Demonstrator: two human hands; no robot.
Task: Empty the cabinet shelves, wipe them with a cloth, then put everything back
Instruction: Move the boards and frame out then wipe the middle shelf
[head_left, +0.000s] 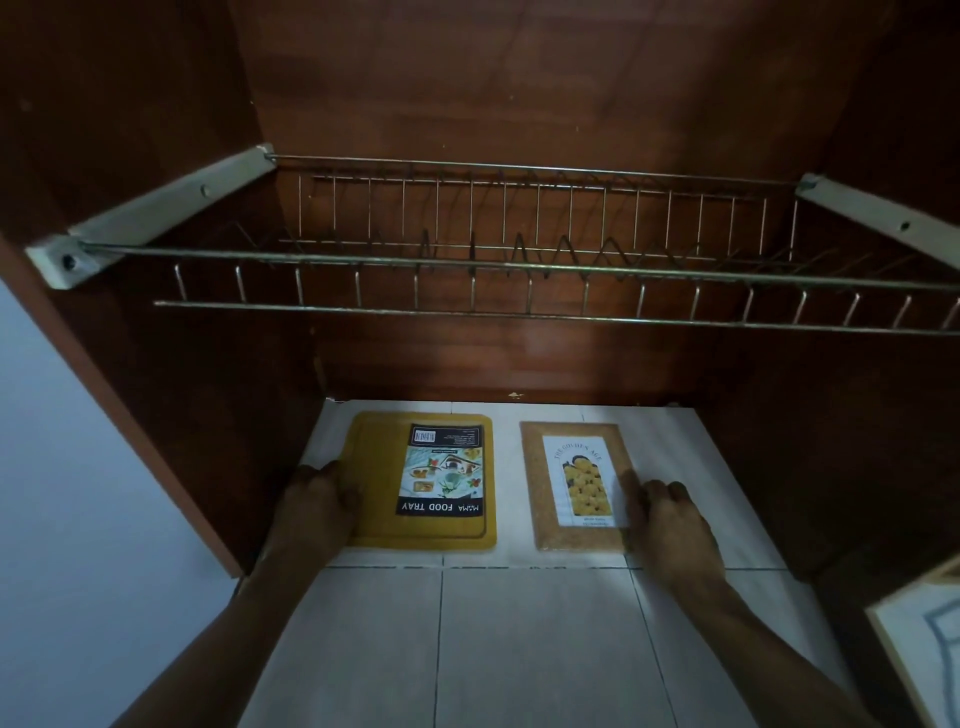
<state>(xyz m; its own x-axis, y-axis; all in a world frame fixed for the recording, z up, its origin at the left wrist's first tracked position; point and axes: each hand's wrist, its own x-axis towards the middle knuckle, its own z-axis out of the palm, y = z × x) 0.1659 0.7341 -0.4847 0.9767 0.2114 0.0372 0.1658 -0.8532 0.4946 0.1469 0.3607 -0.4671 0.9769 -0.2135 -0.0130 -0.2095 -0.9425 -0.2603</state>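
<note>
Looked into a brown wooden cabinet (519, 78) with both arms reaching in. Gripped the yellow rectangular plastic food tray (371, 467) at its left edge with the left hand (317, 501), fingers curled round the rim. Gripped the cork-brown rectangular board (576, 538) at its right edge with the right hand (670, 514), knuckles up and fingers bent down over the side. Had both flat on the white shelf floor (675, 457) at the cabinet's bottom, tray to the left, board to the right, near each other but apart, long sides running front to back. Read FOOD TRAY on the tray's printed label and found a white label with a yellow picture on the board. Saw above them a metal wire dish rack (519, 267) spanning the cabinet from side to side, hung on white plastic brackets (156, 213) fixed to the side walls. Met white tiles (519, 649) with dark grout lines in front of the shelf floor, under the forearms. Caught part of a pale wood-framed panel (924, 649) at the lower right corner, too cut off to identify.
</note>
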